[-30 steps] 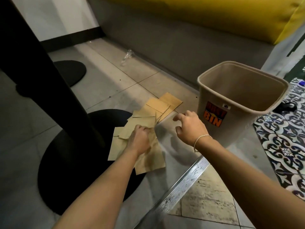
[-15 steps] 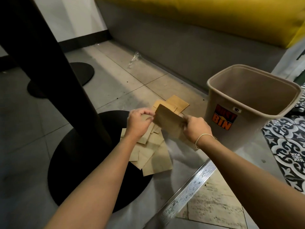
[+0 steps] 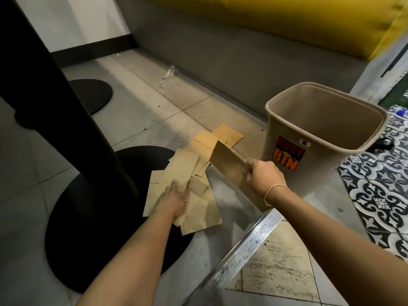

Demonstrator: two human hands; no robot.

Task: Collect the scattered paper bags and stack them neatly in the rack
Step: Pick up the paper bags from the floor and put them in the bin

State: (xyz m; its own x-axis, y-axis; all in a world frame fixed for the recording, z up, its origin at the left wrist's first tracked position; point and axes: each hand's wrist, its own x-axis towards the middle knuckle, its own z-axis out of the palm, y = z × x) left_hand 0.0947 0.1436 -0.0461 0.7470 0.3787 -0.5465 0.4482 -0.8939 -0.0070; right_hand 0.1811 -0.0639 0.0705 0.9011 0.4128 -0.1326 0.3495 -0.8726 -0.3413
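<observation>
Several flat brown paper bags (image 3: 194, 173) lie scattered on the floor, partly over a black round table base (image 3: 106, 217). My right hand (image 3: 263, 176) grips one brown paper bag (image 3: 229, 166) by its edge and holds it lifted above the pile, tilted. My left hand (image 3: 174, 200) rests flat, fingers stretched, on the bags at the near end of the pile. No rack is in view.
A beige bin (image 3: 320, 133) marked "DUST BIN" stands right of the pile. A black table column (image 3: 55, 96) rises at the left. A grey bench base with a yellow cushion (image 3: 287, 21) runs behind. A metal floor strip (image 3: 247, 246) borders patterned tiles (image 3: 375, 195).
My left hand let go of the lifted bag and dropped down onto the pile on the floor. My right hand keeps the bag, now alone, a little lower and to the right.
</observation>
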